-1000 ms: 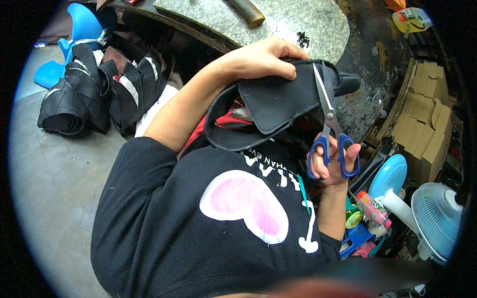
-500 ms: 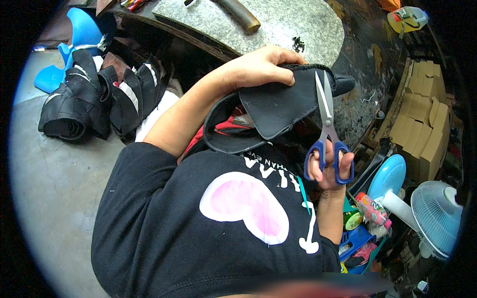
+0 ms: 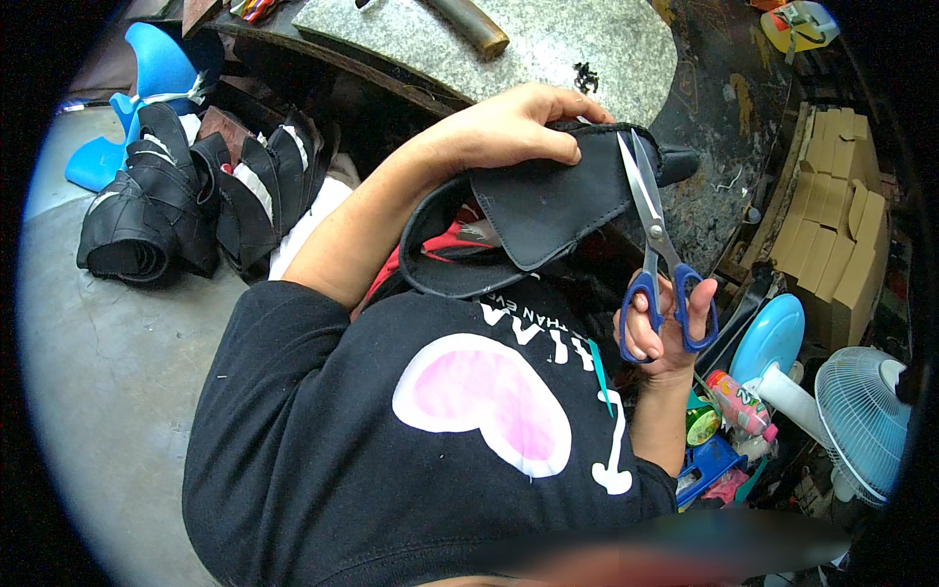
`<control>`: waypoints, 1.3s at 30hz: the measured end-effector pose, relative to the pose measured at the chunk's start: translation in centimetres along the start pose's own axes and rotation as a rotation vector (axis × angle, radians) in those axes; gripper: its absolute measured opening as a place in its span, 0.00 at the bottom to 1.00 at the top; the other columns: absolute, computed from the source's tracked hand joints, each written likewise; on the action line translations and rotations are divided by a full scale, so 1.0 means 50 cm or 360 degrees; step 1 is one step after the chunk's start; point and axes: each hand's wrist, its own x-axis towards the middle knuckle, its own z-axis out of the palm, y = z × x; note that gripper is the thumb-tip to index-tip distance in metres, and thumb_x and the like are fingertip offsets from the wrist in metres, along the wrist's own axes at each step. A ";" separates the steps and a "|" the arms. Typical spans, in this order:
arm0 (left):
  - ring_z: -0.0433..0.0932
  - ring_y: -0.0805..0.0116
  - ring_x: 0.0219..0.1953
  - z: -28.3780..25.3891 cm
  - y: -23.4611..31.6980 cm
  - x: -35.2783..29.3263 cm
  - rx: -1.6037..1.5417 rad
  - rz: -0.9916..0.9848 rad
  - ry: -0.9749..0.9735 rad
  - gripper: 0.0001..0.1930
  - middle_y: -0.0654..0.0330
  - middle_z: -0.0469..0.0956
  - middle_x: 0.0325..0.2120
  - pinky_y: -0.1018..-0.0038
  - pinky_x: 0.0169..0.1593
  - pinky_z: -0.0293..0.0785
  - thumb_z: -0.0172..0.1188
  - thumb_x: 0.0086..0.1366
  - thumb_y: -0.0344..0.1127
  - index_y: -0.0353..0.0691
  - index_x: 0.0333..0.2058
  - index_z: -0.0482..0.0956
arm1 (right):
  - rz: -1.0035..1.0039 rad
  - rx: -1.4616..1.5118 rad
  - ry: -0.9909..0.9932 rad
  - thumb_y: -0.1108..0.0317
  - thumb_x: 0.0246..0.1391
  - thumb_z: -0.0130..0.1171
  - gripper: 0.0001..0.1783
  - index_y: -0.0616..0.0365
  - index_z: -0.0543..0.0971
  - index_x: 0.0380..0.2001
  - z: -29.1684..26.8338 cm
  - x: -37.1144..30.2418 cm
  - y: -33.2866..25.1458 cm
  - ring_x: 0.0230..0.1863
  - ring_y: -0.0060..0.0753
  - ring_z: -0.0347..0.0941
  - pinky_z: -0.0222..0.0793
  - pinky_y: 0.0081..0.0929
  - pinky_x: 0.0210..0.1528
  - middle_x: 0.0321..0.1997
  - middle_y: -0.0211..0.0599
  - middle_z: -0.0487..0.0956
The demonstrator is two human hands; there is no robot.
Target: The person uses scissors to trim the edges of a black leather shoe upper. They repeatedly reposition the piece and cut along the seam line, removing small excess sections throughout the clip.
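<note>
My left hand (image 3: 533,127) is closed over the upper edge of a black stitched piece (image 3: 553,201) that resembles a shoe upper, thumb on top and fingers behind. A curved black band loops from its left side, and a dark narrow tip sticks out on the right. In my right hand (image 3: 670,333) are scissors (image 3: 655,230) with blue handles, my fingers through the loops. Their slightly parted blades point away from me, tips by the piece's far right edge. Whether the blades touch that edge I cannot tell.
Beyond my hands, a speckled stone slab (image 3: 587,39) bears a wooden-handled tool (image 3: 469,24) and black scraps (image 3: 585,77). Bundled black pieces (image 3: 147,220) lie at left beside a blue plastic object (image 3: 161,68). Cardboard boxes (image 3: 831,225), a fan (image 3: 861,421) and a pink bottle (image 3: 738,403) are at right.
My right hand and the scissors have shifted a little to the right, and the scissors lean more to the left. My left hand still grips the black piece in nearly the same place.
</note>
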 end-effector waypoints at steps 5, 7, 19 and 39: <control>0.72 0.74 0.45 -0.002 -0.003 0.000 0.0024 -0.0063 0.0005 0.29 0.59 0.76 0.45 0.78 0.52 0.68 0.57 0.53 0.29 0.30 0.55 0.69 | -0.0027 -0.0150 0.0062 0.25 0.53 0.38 0.44 0.65 0.69 0.33 0.002 0.000 -0.008 0.05 0.20 0.56 0.53 0.15 0.10 0.07 0.29 0.65; 0.73 0.75 0.44 -0.004 -0.002 0.001 0.0015 -0.0100 0.0008 0.28 0.59 0.76 0.44 0.79 0.51 0.69 0.57 0.53 0.30 0.29 0.55 0.69 | -0.0048 -0.0233 0.0079 0.25 0.52 0.39 0.43 0.64 0.69 0.33 -0.002 0.006 0.002 0.05 0.19 0.55 0.53 0.15 0.10 0.07 0.28 0.65; 0.73 0.71 0.44 -0.008 0.008 0.003 0.0073 -0.0085 0.0083 0.26 0.58 0.77 0.43 0.79 0.52 0.67 0.56 0.54 0.32 0.29 0.53 0.72 | -0.0280 -0.1165 0.0452 0.30 0.38 0.63 0.42 0.64 0.69 0.33 -0.003 0.031 0.035 0.17 0.20 0.69 0.62 0.14 0.21 0.22 0.30 0.71; 0.78 0.71 0.29 0.088 -0.010 0.030 0.0776 0.0416 0.0573 0.10 0.57 0.79 0.25 0.75 0.34 0.73 0.61 0.61 0.36 0.37 0.38 0.79 | -0.0938 -0.1404 0.0859 0.73 0.44 0.66 0.25 0.64 0.68 0.46 0.040 0.095 0.001 0.43 0.29 0.73 0.68 0.25 0.49 0.43 0.37 0.76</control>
